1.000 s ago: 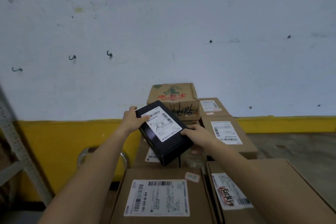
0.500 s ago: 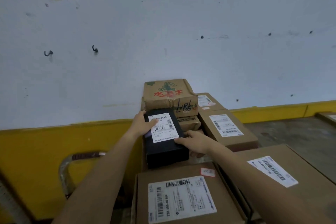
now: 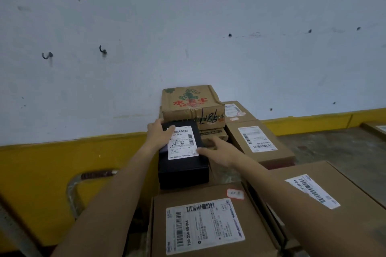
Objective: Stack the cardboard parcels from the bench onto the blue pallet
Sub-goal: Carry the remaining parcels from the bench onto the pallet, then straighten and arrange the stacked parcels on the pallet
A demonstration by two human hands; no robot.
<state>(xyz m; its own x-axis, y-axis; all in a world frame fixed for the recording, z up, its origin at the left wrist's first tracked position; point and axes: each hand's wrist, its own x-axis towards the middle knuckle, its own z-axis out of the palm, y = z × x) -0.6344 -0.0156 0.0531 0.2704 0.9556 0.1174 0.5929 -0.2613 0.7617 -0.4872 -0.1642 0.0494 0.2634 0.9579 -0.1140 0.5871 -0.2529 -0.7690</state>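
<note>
A black parcel (image 3: 183, 171) with a white label lies flat on the stack of cardboard parcels, just in front of a brown box printed in red and green (image 3: 190, 102). My left hand (image 3: 159, 133) grips its far left corner, thumb on the label. My right hand (image 3: 217, 149) lies at the parcel's right edge with its fingers spread, fingertips touching the label. A large labelled carton (image 3: 200, 225) sits nearest me, below the black parcel. The blue pallet is hidden under the cartons.
More labelled cartons stand at the right (image 3: 355, 204) and behind it (image 3: 259, 142). A metal trolley handle (image 3: 73, 190) rises at the left against the yellow wall band (image 3: 62, 162). Bare concrete floor (image 3: 334, 146) shows at the right.
The black parcel came down from a tilted hold in the air and now lies flat on the stack. My right hand's fingers have spread off its side.
</note>
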